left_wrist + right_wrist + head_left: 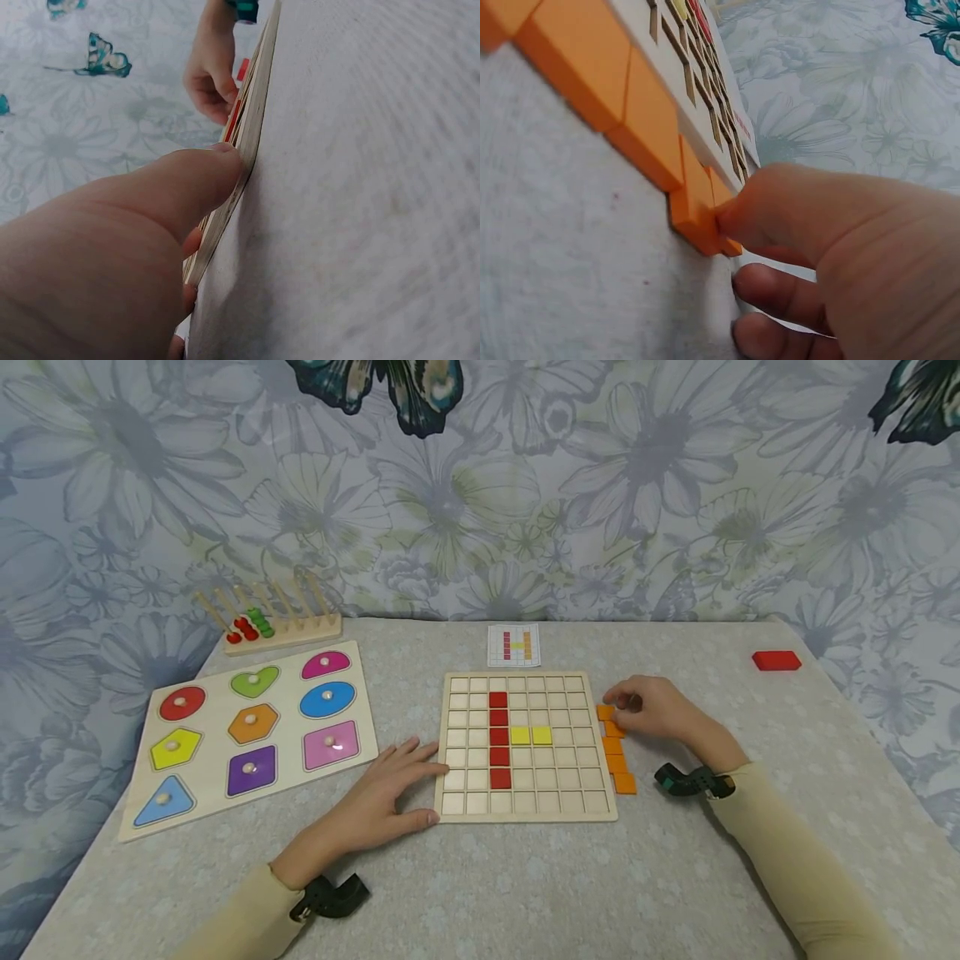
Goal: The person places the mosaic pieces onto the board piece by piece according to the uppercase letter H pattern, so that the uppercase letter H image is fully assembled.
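A wooden grid board (525, 816) lies flat on the table. It holds a column of several red tiles (498, 735) and two yellow tiles (531, 736). My left hand (378, 793) is spread at the board's left edge, its thumb (214, 169) and fingertips touching the rim. On the other side, several orange tiles (615, 763) form an uneven row along the right edge. My right hand (656, 708) is at the far end of that row, thumb and forefinger pinching the farthest orange tile (724, 199), which they partly hide.
A pattern card (513, 646) lies behind the board. To the left are a knobbed shape puzzle (292, 777) and a peg stand (292, 639) with red and green beads. A red block (776, 661) sits at the far right. Behind the table is a flowered wall.
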The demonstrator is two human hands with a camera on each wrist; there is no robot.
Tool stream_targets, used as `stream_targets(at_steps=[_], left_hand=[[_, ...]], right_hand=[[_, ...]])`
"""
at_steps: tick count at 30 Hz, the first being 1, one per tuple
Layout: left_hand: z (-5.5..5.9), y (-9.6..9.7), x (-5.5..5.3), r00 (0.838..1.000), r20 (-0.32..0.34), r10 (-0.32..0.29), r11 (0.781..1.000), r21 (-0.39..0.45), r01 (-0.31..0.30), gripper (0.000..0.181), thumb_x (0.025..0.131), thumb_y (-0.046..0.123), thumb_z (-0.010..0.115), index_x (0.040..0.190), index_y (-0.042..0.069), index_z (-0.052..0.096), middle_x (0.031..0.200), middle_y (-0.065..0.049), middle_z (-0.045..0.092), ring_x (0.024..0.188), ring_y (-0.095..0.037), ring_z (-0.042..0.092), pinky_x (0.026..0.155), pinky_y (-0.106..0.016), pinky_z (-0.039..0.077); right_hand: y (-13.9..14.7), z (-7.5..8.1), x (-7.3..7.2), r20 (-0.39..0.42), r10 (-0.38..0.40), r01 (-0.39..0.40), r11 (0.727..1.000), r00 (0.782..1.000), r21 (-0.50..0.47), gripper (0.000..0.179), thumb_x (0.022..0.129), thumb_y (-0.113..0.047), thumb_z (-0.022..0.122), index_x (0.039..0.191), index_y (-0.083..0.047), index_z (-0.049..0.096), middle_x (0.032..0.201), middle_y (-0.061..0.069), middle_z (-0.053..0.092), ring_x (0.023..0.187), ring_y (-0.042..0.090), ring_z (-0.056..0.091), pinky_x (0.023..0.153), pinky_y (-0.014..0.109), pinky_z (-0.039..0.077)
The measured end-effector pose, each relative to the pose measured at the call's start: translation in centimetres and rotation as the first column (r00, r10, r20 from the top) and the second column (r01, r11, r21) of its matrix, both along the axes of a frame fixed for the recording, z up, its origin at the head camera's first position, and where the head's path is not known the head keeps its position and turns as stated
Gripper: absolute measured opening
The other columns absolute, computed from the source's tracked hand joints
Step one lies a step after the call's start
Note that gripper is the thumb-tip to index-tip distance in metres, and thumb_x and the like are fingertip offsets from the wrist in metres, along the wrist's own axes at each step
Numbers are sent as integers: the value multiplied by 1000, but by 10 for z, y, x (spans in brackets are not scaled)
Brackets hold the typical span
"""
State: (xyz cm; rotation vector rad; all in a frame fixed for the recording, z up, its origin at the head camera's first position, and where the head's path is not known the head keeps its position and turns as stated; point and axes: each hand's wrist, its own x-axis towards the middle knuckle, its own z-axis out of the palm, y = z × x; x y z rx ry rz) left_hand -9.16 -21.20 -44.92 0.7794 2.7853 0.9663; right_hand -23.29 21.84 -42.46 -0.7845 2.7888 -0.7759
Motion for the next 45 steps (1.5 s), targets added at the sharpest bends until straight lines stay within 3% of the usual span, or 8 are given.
stream_targets(at_steps=[9,15,27,45], left_hand=[[1,0,1,1000,-7,5,1000,1,-5,57,85,34,80,137,20,63,161,-13,44,153,-46,29,122,-69,18],[2,0,2,1000,9,12,1000,-6,-12,56,85,34,80,137,21,63,161,-12,44,154,-45,28,123,-68,18],[2,1,1,1000,10,4,1000,-10,-3,57,86,34,79,138,22,62,162,-11,43,154,-44,28,123,-68,17],[2,1,1,1000,14,10,1000,-8,-10,57,85,34,79,138,23,62,162,-10,42,155,-43,27,124,-68,16]], right_hand=[[-5,-5,-8,-30,-34,34,999,999,0,21,93,-12,69,111,-2,74,80,4,65,68,13,50,64,28,44],[-7,-9,-11,-24,-27,28,999,999,21,26,90,-14,72,114,-3,74,76,1,61,65,13,48,63,27,42],[-6,-12,-13,-69,-51,53,998,996,18,26,89,-16,75,112,-4,76,92,9,66,78,18,55,71,34,48],[-6,-12,-11,-127,-56,55,998,990,-12,22,86,-15,76,106,-4,76,95,12,68,81,21,57,74,38,50]])
